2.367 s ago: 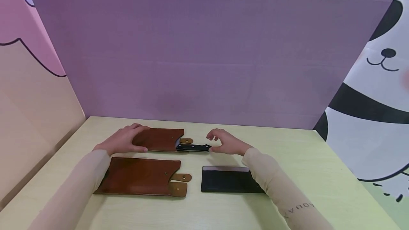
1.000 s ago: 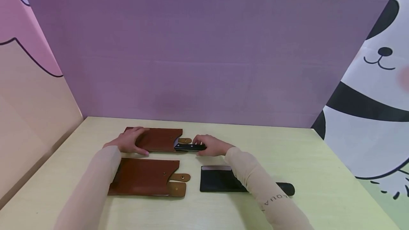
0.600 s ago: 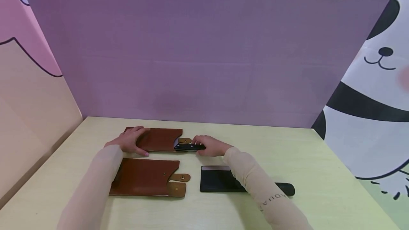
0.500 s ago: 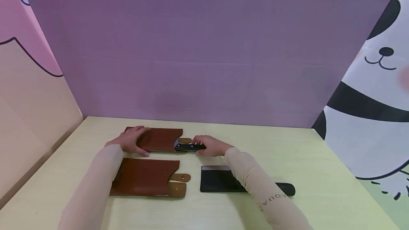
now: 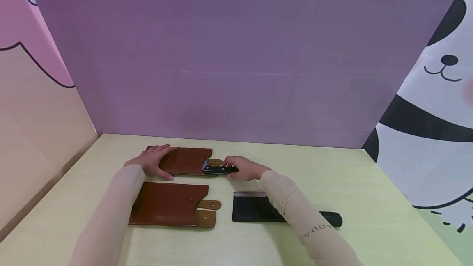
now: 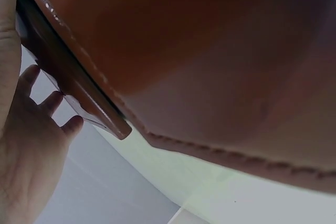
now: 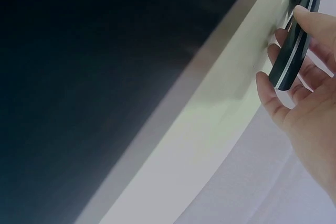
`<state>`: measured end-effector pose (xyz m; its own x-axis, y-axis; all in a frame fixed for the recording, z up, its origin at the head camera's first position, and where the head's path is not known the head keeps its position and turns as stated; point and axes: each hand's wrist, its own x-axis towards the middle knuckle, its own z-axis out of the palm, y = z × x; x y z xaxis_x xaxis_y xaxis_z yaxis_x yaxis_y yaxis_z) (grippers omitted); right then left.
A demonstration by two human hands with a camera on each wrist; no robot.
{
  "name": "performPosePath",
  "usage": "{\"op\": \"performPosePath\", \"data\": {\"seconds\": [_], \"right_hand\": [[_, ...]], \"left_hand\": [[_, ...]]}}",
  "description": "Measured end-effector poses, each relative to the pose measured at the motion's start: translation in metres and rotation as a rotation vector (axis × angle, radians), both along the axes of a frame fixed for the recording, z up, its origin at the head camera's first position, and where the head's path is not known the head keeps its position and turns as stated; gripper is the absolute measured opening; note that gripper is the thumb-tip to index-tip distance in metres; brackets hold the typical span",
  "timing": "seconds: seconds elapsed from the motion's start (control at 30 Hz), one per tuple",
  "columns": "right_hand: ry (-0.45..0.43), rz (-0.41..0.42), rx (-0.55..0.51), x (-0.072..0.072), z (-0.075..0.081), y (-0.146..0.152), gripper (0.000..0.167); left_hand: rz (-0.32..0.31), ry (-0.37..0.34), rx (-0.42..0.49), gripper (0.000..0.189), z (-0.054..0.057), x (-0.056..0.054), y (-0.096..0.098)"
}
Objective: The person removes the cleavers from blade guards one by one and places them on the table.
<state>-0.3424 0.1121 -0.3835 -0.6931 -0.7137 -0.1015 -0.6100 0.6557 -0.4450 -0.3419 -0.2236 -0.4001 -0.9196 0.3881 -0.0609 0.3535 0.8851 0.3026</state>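
Note:
My left hand [image 5: 148, 162] spans the far brown leather knife sheath [image 5: 188, 161], its thumb at the near edge and its fingertips at the far edge. In the left wrist view those fingertips touch the side of that sheath [image 6: 79, 93]. From the sheath's notched right end sticks a knife with a black riveted handle [image 5: 218, 170]. Only a sliver of its blade shows; the rest is hidden inside. My right hand [image 5: 245, 168] grips the handle's end. The right wrist view has the thumb on top of the handle [image 7: 291, 59] and fingers underneath.
Closer on the pale table [image 5: 362, 200] lies a second brown sheath [image 5: 170, 206] with two tan snap tabs, partly under my left forearm. A black-bladed cleaver [image 5: 255, 209] lies below my right forearm, which covers its middle. A purple backdrop [image 5: 236, 73] stands behind the table.
My right hand has come left from beside the handle and closed round its end. My left hand keeps its place on the far sheath. Over the last second little has moved.

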Motion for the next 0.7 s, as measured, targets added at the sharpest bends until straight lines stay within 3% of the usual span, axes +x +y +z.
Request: {"op": "performPosePath", "data": {"seconds": [0.33, 0.7], "right_hand": [[-0.003, -0.002, 0.005, -0.0008, -0.0004, -0.0018, 0.035], [0.005, -0.006, 0.002, -0.0014, -0.0047, -0.0027, 0.033]], "left_hand": [[-0.012, -0.014, -0.017, 0.106, 0.0104, 0.0082, 0.0034], [-0.036, 0.026, -0.026, 0.106, 0.0093, 0.0044, 0.0033]]}}
